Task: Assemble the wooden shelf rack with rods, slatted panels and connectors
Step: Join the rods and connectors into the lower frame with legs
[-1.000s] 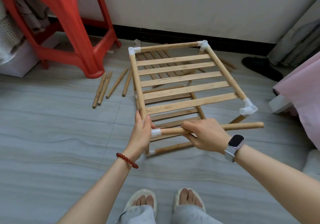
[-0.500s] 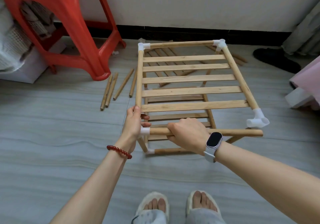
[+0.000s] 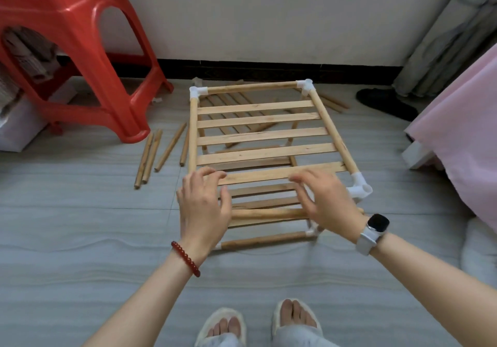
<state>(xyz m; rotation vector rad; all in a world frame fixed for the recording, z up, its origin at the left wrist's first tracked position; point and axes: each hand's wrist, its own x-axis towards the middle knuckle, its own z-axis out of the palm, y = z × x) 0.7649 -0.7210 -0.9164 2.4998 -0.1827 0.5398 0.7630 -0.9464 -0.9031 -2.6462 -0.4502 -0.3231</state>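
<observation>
I see my left hand point(image 3: 204, 207) and right hand point(image 3: 326, 202) spread, gripping nothing, above the rack point(image 3: 265, 137); its slats run left-right, side rods toward the wall.

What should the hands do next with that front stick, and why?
Probably push the front rod sideways into the white corner connector: that socket looks empty, and both the left hand and right hand hover open over it.

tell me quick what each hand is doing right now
Left hand: open, fingers spread over the rack's near left corner, no grip.
Right hand: open, fingers loosely bent above the front rod, holding nothing.
</observation>
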